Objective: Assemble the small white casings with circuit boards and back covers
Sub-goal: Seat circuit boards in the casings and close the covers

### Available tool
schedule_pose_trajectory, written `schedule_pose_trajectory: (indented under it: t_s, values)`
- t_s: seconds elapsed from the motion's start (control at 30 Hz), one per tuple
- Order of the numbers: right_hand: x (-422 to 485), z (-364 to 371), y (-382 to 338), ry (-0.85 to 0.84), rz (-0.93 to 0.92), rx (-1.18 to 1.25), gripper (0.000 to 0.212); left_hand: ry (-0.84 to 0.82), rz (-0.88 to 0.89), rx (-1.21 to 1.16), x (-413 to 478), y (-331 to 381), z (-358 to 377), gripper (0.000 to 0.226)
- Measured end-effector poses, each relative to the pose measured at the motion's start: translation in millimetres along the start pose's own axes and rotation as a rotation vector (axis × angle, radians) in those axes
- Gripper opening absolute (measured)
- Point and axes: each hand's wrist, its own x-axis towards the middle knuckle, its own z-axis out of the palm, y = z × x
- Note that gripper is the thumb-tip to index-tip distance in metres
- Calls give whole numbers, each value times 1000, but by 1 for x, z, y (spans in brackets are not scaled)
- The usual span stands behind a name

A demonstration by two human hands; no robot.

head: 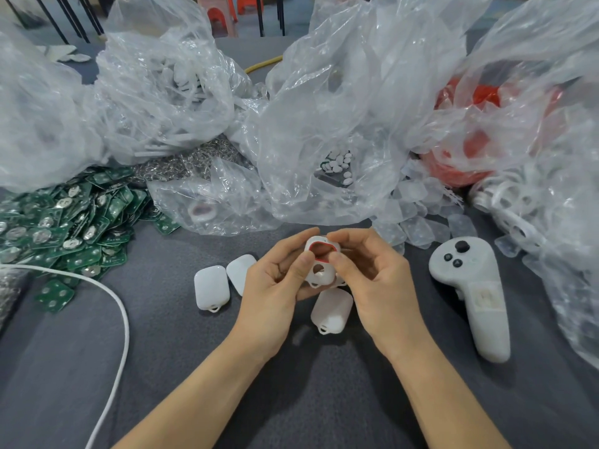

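In the head view we are pinching a white casing [321, 265] with both left hand [275, 277] and right hand [372, 277] over the table [291, 400]. Behind it, a clear bag [324, 92] is holding white discs [338, 163], a second bag [518, 102] red parts [466, 163]; circuit boards [64, 222] are lying loose at left.

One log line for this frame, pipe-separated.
left hand: holds small white plastic casing with red inner ring | right hand: pinches same casing | grey table: three rounded white casings near hands

Assembly workshop, bagged parts [168, 102], circuit boards [64, 222]
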Motion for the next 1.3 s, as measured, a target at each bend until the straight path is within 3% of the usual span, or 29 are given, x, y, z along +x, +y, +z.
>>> schedule_pose_trajectory:
  t_s: [0.3, 0.63, 1.0, 1.1, 1.2, 1.3]
  values:
    - [1, -1, 5, 102, 21, 22, 11, -46, -15, 134, -2, -1, 2, 26]
    - [3, -5, 2, 16, 162, 193, 13, -13, 29, 116, -2, 1, 2, 25]
    - [5, -11, -3, 84, 168, -16, 4, -48, 167, 399, -6, -1, 8, 52]
    - [2, -8, -3, 68, 130, -147, 4, -64, 216, 610, -5, -4, 7, 62]
    - [-4, -2, -11, 19, 108, -244, 7, -10, 364, 827, -5, -7, 5, 56]
    - [-11, -17, -42, 50, 59, -309, 8, 69, 375, 781, -7, -10, 4, 29]
